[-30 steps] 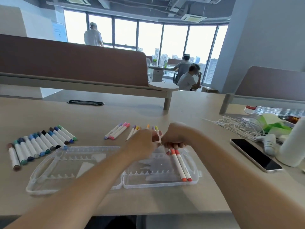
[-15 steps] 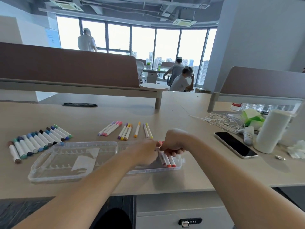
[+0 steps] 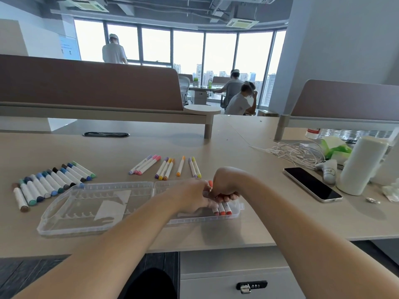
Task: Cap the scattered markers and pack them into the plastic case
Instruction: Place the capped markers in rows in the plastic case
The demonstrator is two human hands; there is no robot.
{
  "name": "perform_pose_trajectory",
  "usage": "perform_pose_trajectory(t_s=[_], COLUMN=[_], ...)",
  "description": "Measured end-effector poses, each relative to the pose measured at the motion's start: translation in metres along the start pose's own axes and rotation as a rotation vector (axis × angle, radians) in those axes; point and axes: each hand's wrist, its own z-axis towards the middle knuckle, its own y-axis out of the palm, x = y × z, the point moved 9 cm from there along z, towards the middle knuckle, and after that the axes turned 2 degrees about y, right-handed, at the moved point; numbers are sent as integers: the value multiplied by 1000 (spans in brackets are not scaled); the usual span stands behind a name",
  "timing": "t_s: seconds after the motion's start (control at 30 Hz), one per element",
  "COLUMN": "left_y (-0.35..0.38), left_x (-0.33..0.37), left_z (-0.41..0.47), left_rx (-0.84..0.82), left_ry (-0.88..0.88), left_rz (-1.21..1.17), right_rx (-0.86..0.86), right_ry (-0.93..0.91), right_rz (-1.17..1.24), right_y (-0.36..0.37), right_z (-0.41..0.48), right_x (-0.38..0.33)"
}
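your left hand (image 3: 190,195) and right hand (image 3: 224,186) met over the open plastic case (image 3: 86,221), fingers curled, both gripping one orange marker (image 3: 210,183). three capped markers (image 3: 222,210) lay in the case's right end; loose markers (image 3: 166,168) lay on the table (image 3: 248,169) beyond.

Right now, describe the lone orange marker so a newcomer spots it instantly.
Start at the clear plastic case lying open on the desk. Just beyond its far rim lies a row of pastel markers. The orange marker is the only one lying alone, between a trio and a pair.

Black phone (image 3: 312,184), tangled white cables (image 3: 295,153), beige desk (image 3: 248,152)
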Motion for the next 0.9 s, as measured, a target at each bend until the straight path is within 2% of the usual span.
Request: perform_pose_trajectory(t_s=[0.37,0.57,0.73,0.8,0.9], left_y=[-9,-58,-87,-97,-113], left_x=[-5,-31,-73,-94,-120], left_z=[-3,-14,-18,-20,-25], left_rx=[27,219,308,342,384], left_ry=[-20,-111,-195,-243,-287], left_rz=[-36,-158,-127,-145,-145], right_rx=[-76,95,238,274,237], right_ry=[48,13,-86,-152,-136], right_rz=[-79,-106,35,115,129], right_y=[-2,-27,-41,-48,-48], right_z=[1,18,42,46,64], right_x=[-2,-19,-60,-85,-122])
